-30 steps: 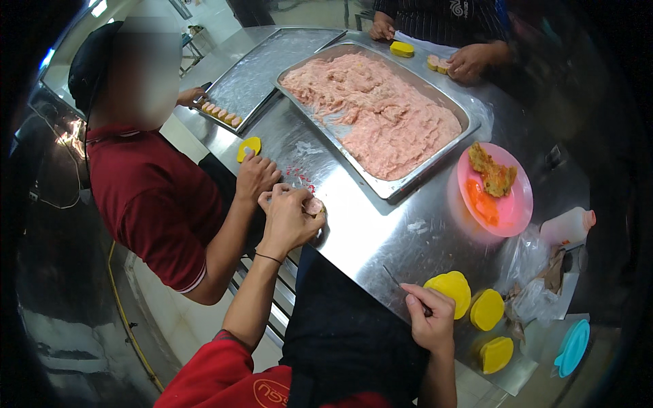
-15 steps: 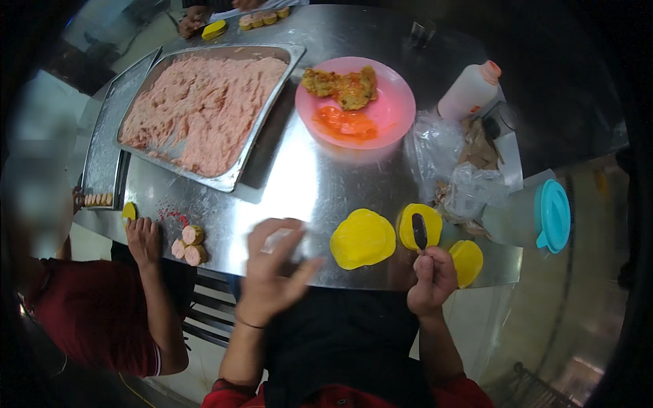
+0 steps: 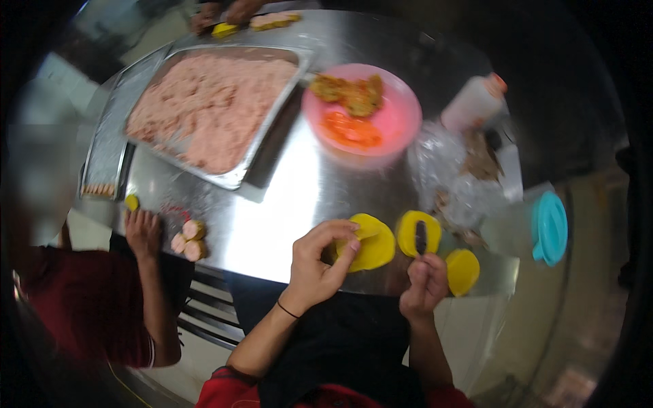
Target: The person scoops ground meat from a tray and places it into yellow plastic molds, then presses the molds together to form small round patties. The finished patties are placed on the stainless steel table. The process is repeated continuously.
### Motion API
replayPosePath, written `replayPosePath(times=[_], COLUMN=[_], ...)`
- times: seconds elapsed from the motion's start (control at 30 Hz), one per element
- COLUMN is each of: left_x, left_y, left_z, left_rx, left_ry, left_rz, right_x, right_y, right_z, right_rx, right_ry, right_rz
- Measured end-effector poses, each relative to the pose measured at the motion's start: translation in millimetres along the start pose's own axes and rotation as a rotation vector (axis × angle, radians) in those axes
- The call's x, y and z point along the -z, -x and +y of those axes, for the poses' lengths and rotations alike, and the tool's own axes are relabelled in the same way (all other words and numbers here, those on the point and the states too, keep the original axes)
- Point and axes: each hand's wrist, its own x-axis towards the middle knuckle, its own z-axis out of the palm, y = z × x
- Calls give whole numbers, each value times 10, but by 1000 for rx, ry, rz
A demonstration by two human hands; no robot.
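Note:
My left hand (image 3: 320, 262) is at the near edge of the table, thumb and forefinger pinched on the left edge of a round yellow dough wrapper (image 3: 375, 255). That wrapper lies on the metal surface, apparently in a stack. My right hand (image 3: 425, 285) grips the handle end of a small dark flat spatula (image 3: 421, 236), its blade over a second yellow wrapper pile (image 3: 408, 224). A third yellow pile (image 3: 464, 272) lies just right of this hand, at the table edge.
A steel tray of pink minced filling (image 3: 211, 102), a pink bowl (image 3: 411, 126) with brown food and orange sauce, a white bottle (image 3: 473, 102), plastic bags (image 3: 435, 163) and a turquoise-lidded container (image 3: 549, 228) surround my area. Co-workers' hands (image 3: 143, 234) work beside filled pieces (image 3: 192, 238).
My left hand has moved right from over the table onto the yellow wrapper and closed to a pinch. My right hand stays with the spatula over the middle pile.

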Motion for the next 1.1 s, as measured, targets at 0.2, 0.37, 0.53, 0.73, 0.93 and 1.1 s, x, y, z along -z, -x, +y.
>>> replayPosePath(times=[0.2, 0.37, 0.53, 0.73, 0.93, 1.1], left_x=[682, 969, 995, 955, 959, 937], left_y=[29, 57, -51, -156, -167, -174], left_z=[-237, -349, -415, -450, -456, -460], left_rx=[284, 185, -232, -147, -156, -136], left_ry=[577, 159, -382, -568, -597, -565], left_rz=[393, 555, 632, 504, 484, 462], right_x=[-226, -829, -1771, -2772, -3441, -3501], right_y=[-343, -1224, -2019, -2900, -3248, -3284], right_z=[-355, -783, -888, -771, -781, -787], right_rx=[-68, 209, 341, 436, 541, 612], right_ry=[-112, 183, 240, 706, 1094, 1138], right_rz=[-211, -473, -595, -595, -757, -790])
